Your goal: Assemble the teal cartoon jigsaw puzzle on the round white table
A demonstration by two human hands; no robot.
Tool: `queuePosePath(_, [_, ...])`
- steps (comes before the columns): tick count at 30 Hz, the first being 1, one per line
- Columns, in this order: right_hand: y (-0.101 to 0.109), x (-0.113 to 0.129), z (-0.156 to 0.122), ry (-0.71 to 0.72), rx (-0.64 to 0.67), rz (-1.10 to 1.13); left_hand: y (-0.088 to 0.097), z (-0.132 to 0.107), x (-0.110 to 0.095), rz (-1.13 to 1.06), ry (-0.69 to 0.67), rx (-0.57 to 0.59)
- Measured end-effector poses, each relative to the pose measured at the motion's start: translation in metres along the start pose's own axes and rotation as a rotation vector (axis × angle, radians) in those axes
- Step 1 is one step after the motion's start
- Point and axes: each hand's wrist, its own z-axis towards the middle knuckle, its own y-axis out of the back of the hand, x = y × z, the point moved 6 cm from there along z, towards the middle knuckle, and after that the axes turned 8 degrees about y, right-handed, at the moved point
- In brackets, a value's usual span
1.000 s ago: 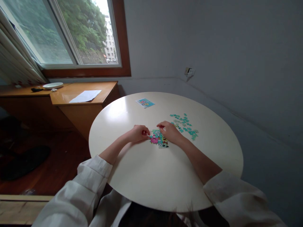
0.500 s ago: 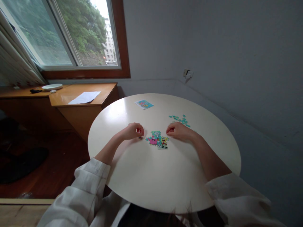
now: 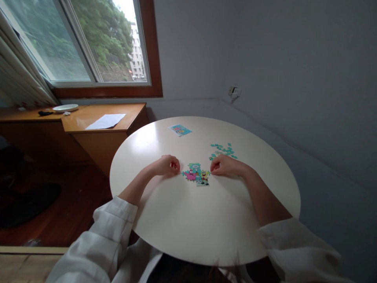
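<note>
A part-built puzzle (image 3: pixel 196 175) lies on a round table (image 3: pixel 206 224) between the left hand (image 3: pixel 167 164) and right hand (image 3: pixel 225 165), both curled narrow; whether they hold anything is unclear. Loose pieces (image 3: pixel 229 150) lie beyond, far right.

The partly assembled multicoloured cartoon jigsaw (image 3: pixel 196 175) is positioned on the round white tabletop (image 3: pixel 188 224), between the left hand (image 3: pixel 169 165) and the right hand (image 3: pixel 225 165). The loose teal-green jigsaw pieces (image 3: pixel 228 150) are spread behind the right hand. The rectangular blue printed card (image 3: pixel 180 130) is placed behind the jigsaw, slightly left, near the far edge. On the brown wooden desk (image 3: pixel 135 113), located at far left, the white paper sheet (image 3: pixel 105 121) is laid right of the round white plate (image 3: pixel 65 108).
</note>
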Motion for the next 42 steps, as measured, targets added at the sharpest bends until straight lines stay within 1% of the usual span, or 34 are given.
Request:
queuePosePath(8, [-0.003,0.002,0.001,-0.010,0.021,0.009,-0.008,0.001,-0.003,0.035,0.000,0.017])
queuePosePath(15, [-0.004,0.004,0.002,-0.015,0.033,-0.010,-0.007,0.001,-0.005,0.072,0.005,-0.002])
queuePosePath(21, [-0.006,0.005,0.003,-0.009,0.031,0.012,-0.010,0.003,-0.005,0.092,0.004,-0.011])
queuePosePath(27, [-0.006,0.007,0.003,-0.017,0.031,-0.013,-0.008,0.000,-0.009,0.116,0.008,-0.030])
queuePosePath(31, [-0.005,0.007,0.004,-0.010,-0.003,-0.053,-0.005,-0.001,-0.011,0.137,0.018,-0.051])
queuePosePath(38, [-0.003,0.006,0.010,0.011,-0.120,-0.117,-0.005,0.004,-0.005,0.172,0.045,-0.100])
queuePosePath(42, [-0.005,0.001,0.013,0.020,-0.145,-0.122,-0.006,0.006,-0.003,0.181,0.050,-0.121])
